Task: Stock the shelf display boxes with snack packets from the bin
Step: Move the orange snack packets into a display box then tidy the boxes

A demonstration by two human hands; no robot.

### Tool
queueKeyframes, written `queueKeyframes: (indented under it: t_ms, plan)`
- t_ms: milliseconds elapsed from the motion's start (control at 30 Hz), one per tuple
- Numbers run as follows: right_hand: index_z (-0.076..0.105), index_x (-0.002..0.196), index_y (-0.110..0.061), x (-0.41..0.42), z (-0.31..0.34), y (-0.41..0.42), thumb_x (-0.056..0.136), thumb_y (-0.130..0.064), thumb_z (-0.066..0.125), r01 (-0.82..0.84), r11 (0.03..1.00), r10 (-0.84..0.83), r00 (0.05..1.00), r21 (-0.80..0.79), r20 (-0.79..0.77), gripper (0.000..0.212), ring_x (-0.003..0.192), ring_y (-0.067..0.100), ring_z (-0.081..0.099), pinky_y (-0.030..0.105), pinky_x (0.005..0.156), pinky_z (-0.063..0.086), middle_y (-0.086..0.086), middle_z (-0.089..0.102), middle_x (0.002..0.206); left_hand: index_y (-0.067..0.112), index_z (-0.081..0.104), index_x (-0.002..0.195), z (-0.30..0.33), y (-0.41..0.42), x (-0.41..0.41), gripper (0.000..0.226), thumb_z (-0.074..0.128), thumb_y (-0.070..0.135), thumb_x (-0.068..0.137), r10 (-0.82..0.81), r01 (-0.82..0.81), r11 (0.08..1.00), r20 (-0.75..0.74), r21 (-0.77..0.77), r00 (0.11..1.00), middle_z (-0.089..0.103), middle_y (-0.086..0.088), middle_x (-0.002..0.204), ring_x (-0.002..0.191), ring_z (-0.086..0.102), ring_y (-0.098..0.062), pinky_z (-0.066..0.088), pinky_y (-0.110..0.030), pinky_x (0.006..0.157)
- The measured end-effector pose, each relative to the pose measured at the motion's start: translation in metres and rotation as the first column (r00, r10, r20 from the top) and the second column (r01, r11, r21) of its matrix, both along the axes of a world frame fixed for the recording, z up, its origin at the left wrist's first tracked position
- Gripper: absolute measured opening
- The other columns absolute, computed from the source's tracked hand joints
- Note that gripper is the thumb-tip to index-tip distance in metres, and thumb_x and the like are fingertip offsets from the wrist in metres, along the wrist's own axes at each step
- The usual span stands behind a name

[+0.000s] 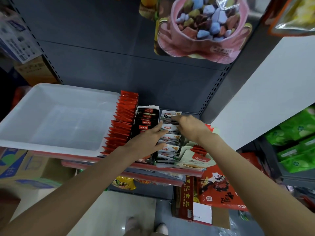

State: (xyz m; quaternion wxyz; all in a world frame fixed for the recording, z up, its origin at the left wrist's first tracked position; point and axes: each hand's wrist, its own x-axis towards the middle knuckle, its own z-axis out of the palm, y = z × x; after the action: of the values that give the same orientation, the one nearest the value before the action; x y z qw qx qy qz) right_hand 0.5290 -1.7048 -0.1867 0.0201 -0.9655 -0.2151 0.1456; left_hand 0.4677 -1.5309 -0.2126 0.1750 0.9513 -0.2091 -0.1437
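Both hands were on the white packets [170, 138] in the display box: left hand [150, 138] lay flat-fingered against the row's side, right hand [190, 126] pinched a far packet's top edge. White bin [56, 120] sat left of the left hand. Packets looked light, floppy, slick; best gripped by the top seams.

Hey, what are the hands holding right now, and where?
Both the left hand and right hand rest on the white packets; an actual grip can't be told.

big glossy bag printed with a pink cup of pebble candies [201, 29] hangs up top, green packets [296, 147] stacked far right, brown cardboard box [22, 164] lower left
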Motion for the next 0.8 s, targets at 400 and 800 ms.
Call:
queueKeyframes:
  t_ms: [400, 800]
  plan:
    - [0.062, 0.114, -0.011, 0.000, -0.003, -0.011, 0.089, -0.003, 0.051, -0.021, 0.958, -0.042, 0.976, 0.286, 0.215, 0.028, 0.109, 0.026, 0.051, 0.040, 0.085, 0.048, 0.008, 0.055, 0.113, 0.027, 0.041, 0.141, -0.009, 0.004, 0.002, 0.052, 0.047, 0.047, 0.093, -0.013, -0.002, 0.998, 0.248, 0.059, 0.969, 0.044, 0.005, 0.136, 0.124, 0.035, -0.011, 0.027, -0.029, 0.103]
    - [0.065, 0.098, -0.024, 0.002, -0.013, 0.006, 0.090, -0.012, 0.052, -0.030, 0.999, 0.035, 0.987, -0.031, 0.158, 0.020, 0.096, 0.033, 0.061, 0.032, 0.071, 0.042, 0.008, 0.066, 0.099, 0.018, 0.056, 0.123, -0.010, 0.003, 0.001, 0.048, 0.051, 0.052, 0.089, 0.049, -0.070, 0.996, 0.350, 0.049, 0.936, 0.051, 0.003, 0.122, 0.115, 0.044, -0.015, 0.031, -0.029, 0.095]
